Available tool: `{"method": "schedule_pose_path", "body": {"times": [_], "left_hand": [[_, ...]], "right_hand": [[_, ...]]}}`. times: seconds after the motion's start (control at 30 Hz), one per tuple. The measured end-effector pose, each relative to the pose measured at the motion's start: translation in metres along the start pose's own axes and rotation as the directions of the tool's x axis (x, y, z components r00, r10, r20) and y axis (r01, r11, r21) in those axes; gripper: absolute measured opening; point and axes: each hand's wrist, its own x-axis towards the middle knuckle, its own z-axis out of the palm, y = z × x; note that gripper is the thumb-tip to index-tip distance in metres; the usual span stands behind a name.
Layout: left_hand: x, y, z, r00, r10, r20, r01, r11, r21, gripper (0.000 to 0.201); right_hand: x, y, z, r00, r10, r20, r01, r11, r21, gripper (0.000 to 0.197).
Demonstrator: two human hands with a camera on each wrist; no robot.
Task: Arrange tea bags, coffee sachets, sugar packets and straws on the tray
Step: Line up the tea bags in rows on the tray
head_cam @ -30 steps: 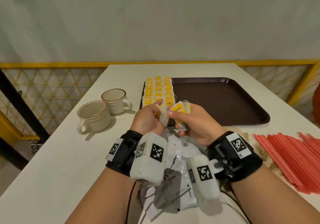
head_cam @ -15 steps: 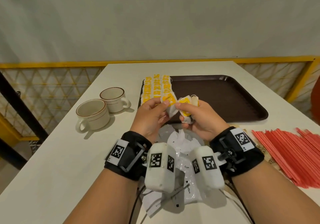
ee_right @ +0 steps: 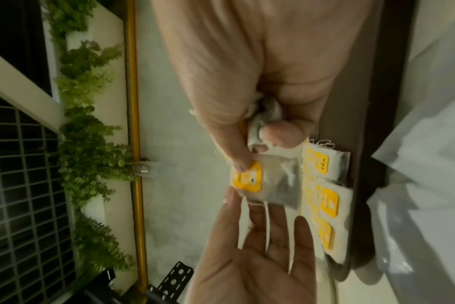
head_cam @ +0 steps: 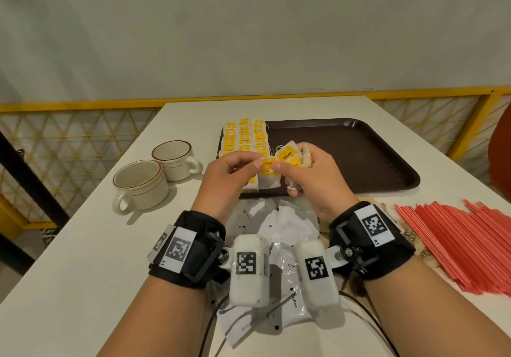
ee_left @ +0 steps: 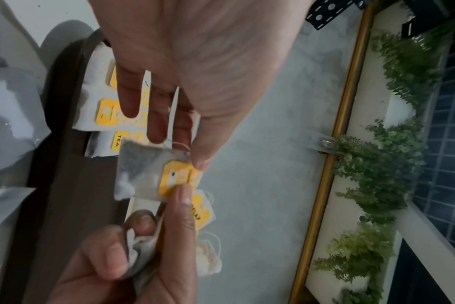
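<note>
Both hands have lifted a little and come closer together since a moment ago, and one small white tea bag with a yellow tag (head_cam: 268,172) now hangs between them. Left hand (head_cam: 229,174) pinches the bag's tag end with thumb and first finger, and its other fingers stay loose. Right hand (head_cam: 305,175) pinches the same tag from the other side, while its curled fingers hold a bunch of spare white tea bags (head_cam: 290,154). All this is just above the near left corner of the dark brown plastic tray (head_cam: 359,157), where rows of yellow-tagged tea bags (head_cam: 244,138) already lie. I think the step is passing one bag over to add to the rows. Next, the right hand should let go, and the left should lay it down in line. The bag's long side runs up and down, tag on top.
</note>
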Motion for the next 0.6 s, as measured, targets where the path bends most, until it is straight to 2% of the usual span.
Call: {"method": "schedule_pose_path", "body": {"times": [0.1, 0.17, 0.23, 0.33, 0.43, 0.53, 0.6], "left_hand": [[0.0015, -0.0014, -0.0026, 0.998, -0.041, -0.056, 0.039, 0.998, -0.044, 0.016], [0.0022, -0.0004, -0.0023, 0.995, -0.094, -0.041, 0.09, 0.992, -0.088, 0.019], [0.0021, 0.0002, -0.0002, 0.992, -0.121, -0.026, 0.117, 0.986, -0.116, 0.026], [0.0031, -0.0005, 0.0012, 0.991, -0.126, -0.041, 0.121, 0.986, -0.111, 0.031], [0.0026, 0.0017, 0.0008, 0.99, -0.138, 0.012, 0.138, 0.974, -0.178, 0.028], [0.0006, 0.0012, 0.0019, 0.996, -0.05, 0.07, 0.056, 0.995, -0.088, 0.013], [-0.0007, 0.0005, 0.0028, 0.996, 0.012, 0.083, -0.005, 0.996, -0.084, 0.017]], "right_hand": [[0.0013, -0.0043, -0.0022, 0.998, 0.062, 0.02, -0.064, 0.992, 0.113, 0.016], [0.0016, -0.0055, -0.0027, 0.994, 0.1, 0.045, -0.107, 0.979, 0.175, 0.016], [0.0018, -0.0051, -0.0043, 0.992, 0.112, 0.05, -0.119, 0.981, 0.152, 0.016], [0.0007, -0.0052, -0.003, 0.981, 0.133, 0.138, -0.154, 0.976, 0.153, 0.016], [0.0006, -0.0047, -0.0006, 0.991, 0.109, 0.082, -0.121, 0.979, 0.162, 0.014], [-0.0003, -0.0035, -0.0008, 0.994, 0.088, 0.069, -0.099, 0.981, 0.168, 0.014], [-0.0004, -0.0042, 0.0003, 0.993, 0.091, 0.069, -0.103, 0.973, 0.206, 0.015]]}}
